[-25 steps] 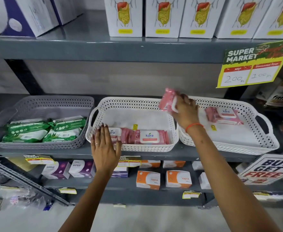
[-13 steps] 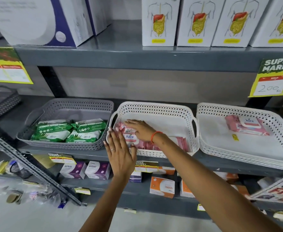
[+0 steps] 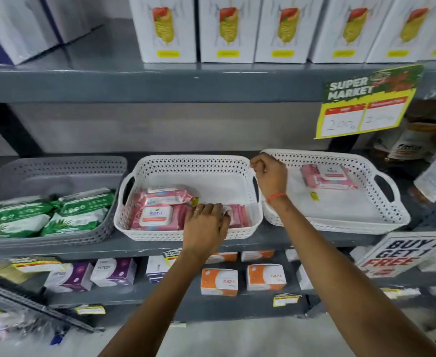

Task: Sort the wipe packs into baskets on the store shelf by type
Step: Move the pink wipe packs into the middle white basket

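At frame centre, the left hand [image 3: 206,225] grips a pink wipe pack [image 3: 237,215] in the middle white basket [image 3: 186,161]. The right hand [image 3: 269,173], loosely curled and empty, hovers at the right basket [image 3: 340,220].

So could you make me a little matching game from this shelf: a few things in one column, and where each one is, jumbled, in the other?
Things:
1. green wipe packs
2. left hand
3. right hand
4. yellow price sign

Places:
A. at the front of the middle white basket
B. hanging from the upper shelf edge
C. in the grey basket
D. at the rim between the two white baskets, beside the right white basket

Pairs: 1-C, 2-A, 3-D, 4-B
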`<state>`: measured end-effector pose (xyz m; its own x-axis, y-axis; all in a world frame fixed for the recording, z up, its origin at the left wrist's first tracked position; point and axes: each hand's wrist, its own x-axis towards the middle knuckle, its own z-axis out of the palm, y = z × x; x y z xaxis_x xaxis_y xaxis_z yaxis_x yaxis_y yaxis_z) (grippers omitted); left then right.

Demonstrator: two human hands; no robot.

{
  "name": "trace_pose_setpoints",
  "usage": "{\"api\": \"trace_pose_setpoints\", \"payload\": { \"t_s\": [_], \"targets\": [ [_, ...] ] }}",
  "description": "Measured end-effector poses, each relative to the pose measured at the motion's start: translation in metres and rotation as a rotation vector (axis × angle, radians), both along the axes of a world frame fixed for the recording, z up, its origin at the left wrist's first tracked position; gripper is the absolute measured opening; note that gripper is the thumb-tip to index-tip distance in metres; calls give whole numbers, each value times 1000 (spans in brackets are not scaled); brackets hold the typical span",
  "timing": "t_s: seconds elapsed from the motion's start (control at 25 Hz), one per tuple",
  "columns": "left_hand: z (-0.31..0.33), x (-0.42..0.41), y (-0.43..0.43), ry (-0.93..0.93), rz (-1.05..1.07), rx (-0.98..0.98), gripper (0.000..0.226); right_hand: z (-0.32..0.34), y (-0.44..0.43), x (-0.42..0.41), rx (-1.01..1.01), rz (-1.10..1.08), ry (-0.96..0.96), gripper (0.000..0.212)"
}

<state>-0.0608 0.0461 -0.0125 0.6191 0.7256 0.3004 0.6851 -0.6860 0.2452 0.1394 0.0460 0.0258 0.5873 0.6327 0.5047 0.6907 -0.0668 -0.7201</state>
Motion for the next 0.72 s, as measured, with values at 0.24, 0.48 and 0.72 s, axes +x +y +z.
{"api": "trace_pose_setpoints", "payload": {
  "t_s": [0.24, 0.48, 0.72],
  "targets": [
    [-5, 4, -4, 6, -3, 83, 38, -27, -35, 127, -870, -347, -157, 57],
    [-8, 4, -4, -1, 4, 68, 41, -21, -53, 171, -1126, -209, -305, 72],
    [-5, 3, -6, 1, 9, 58, 42, -14, -49, 142, -1127, -274, -393, 52]
  ]
}}
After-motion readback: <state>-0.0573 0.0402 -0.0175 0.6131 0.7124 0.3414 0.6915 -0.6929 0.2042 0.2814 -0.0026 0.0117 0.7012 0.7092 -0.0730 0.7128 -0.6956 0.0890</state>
